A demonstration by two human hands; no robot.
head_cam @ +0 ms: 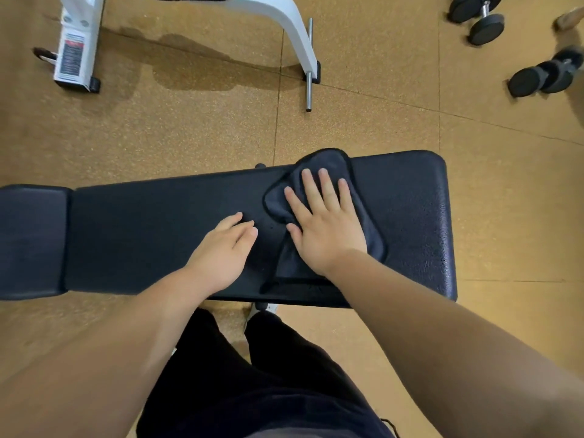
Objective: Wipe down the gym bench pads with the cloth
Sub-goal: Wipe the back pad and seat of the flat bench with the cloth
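A long black bench pad (158, 235) runs left to right in front of me, with a shorter black pad (31, 241) joined at its left end. A dark grey cloth (325, 162) lies spread on the right half of the long pad. My right hand (325, 222) presses flat on the cloth, fingers straight and spread. To its left, my left hand (227, 248) rests on the bare pad with fingers loosely bent, holding nothing. The cloth's near edge reaches the pad's front edge.
A white machine frame (300, 39) with a steel peg stands on the cork-coloured floor beyond the bench. Black dumbbells (477, 17) lie at the far right. My dark trouser legs (268, 374) are close against the bench's near side.
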